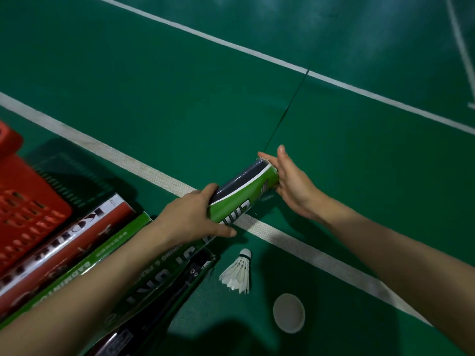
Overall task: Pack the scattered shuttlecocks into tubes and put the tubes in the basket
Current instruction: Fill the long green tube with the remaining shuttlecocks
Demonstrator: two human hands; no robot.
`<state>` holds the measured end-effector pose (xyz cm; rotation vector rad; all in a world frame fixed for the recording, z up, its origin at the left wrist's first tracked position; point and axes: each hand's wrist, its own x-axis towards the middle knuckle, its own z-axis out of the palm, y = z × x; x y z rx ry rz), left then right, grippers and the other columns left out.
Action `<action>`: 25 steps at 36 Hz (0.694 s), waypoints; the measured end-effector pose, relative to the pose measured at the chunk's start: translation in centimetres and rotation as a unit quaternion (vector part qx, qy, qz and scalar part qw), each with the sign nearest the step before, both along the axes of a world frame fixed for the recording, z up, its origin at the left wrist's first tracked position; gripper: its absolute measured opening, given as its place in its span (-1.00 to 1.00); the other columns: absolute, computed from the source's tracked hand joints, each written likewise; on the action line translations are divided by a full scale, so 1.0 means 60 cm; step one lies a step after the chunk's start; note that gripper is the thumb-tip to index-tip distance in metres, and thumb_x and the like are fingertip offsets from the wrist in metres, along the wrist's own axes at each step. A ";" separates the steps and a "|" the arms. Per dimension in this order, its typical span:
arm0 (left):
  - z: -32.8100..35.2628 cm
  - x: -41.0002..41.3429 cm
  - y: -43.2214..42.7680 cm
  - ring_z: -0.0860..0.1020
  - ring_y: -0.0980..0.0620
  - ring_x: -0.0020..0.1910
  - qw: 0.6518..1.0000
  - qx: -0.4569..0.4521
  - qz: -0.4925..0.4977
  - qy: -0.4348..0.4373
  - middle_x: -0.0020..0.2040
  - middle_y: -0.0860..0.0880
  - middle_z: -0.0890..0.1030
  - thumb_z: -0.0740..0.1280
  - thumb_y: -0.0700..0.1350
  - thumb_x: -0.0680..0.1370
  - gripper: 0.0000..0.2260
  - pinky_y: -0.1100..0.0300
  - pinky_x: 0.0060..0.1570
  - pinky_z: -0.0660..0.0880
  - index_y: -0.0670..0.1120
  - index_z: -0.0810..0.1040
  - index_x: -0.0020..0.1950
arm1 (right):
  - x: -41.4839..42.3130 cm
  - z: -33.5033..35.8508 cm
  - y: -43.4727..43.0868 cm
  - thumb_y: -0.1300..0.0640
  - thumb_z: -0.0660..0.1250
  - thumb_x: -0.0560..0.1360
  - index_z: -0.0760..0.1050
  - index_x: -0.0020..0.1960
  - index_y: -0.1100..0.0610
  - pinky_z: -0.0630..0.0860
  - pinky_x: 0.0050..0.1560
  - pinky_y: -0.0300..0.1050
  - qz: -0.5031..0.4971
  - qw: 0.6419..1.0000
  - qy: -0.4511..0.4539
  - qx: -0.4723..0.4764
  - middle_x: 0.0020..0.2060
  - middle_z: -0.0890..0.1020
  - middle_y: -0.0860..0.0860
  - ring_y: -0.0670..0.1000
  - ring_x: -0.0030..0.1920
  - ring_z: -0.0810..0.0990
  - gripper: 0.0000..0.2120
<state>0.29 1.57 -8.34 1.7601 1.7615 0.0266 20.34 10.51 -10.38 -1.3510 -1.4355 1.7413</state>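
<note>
Head view: your left hand (pixel 195 214) grips the green tube (pixel 244 191) around its middle, fingers curled over the top and thumb underneath; the tube is tilted, its far end raised above the green court floor (pixel 180 86) and its near end running back under your left forearm. Your right hand (pixel 290 183) is at the tube's far mouth, fingers straight and palm laid against the opening, not curled round anything; white feather tips (pixel 264 158) show at the rim beside your thumb, so a shuttlecock sits in the mouth, though you cannot tell how deep.

1 loose shuttlecock (pixel 239 273) lies on the floor just below the held tube, cork pointing away from you; a round pale lid (pixel 289 312) lies flat near it, closer to you and apart from it. A white court line (pixel 270 231) passes under the tube.

To your left, the red basket (pixel 25 201) stands at the frame's edge; beside it lie a red-and-white tube (pixel 64 242), a green box-like tube (pixel 102 253) touching it, and a black tube (pixel 185 283) under your left arm.
</note>
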 end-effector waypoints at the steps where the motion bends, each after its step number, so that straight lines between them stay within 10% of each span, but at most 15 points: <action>1: -0.002 -0.002 -0.004 0.49 -0.01 0.08 1.000 -0.009 0.001 0.002 0.22 0.00 0.48 0.45 0.34 0.28 -0.09 0.06 0.13 0.48 0.05 0.13 0.48 | 0.000 -0.003 -0.003 -0.36 -0.12 0.51 0.30 0.44 -0.08 -0.12 0.47 0.31 -0.001 1.000 -0.003 -0.007 0.53 0.12 -0.01 0.06 0.53 -0.01 -0.36; 10: -0.025 -0.027 -0.028 0.51 -0.08 0.16 0.993 -0.105 0.008 0.061 0.29 -0.08 0.49 0.51 0.25 0.27 -0.05 0.01 0.21 0.47 0.02 0.10 0.50 | 0.010 -0.061 -0.065 -0.04 0.02 0.65 0.30 0.37 0.13 0.43 0.24 0.01 -0.046 0.989 -0.118 -0.082 0.17 0.43 0.06 0.12 0.22 0.46 -0.62; 15: -0.028 -0.040 -0.035 0.48 -0.12 0.25 0.988 -0.132 0.019 0.072 0.37 -0.12 0.44 0.52 0.22 0.29 -0.01 -0.02 0.28 0.43 0.01 0.02 0.54 | 0.040 -0.096 -0.108 0.22 0.26 0.50 0.44 -0.03 0.14 0.39 -0.15 -0.20 0.140 0.940 -0.286 0.122 -0.15 0.51 0.02 -0.01 -0.13 0.46 -0.94; 20: -0.033 -0.042 -0.041 0.47 -0.13 0.25 0.987 -0.142 0.028 0.064 0.37 -0.12 0.44 0.52 0.18 0.30 -0.02 -0.03 0.29 0.42 0.00 0.02 0.54 | 0.050 -0.116 -0.134 0.26 0.32 0.40 0.44 0.24 0.11 0.34 0.21 -0.15 0.465 0.760 -0.303 0.337 0.18 0.49 0.03 0.00 0.18 0.41 -0.59; 25: -0.035 -0.037 -0.038 0.46 -0.14 0.26 0.987 -0.140 0.031 0.071 0.38 -0.14 0.43 0.52 0.20 0.30 -0.01 -0.03 0.29 0.42 0.00 0.02 0.54 | 0.030 -0.128 -0.147 0.29 0.36 0.28 0.43 0.30 0.20 0.45 0.19 0.03 0.558 0.647 -0.298 0.426 0.22 0.51 0.13 0.14 0.21 0.47 -0.43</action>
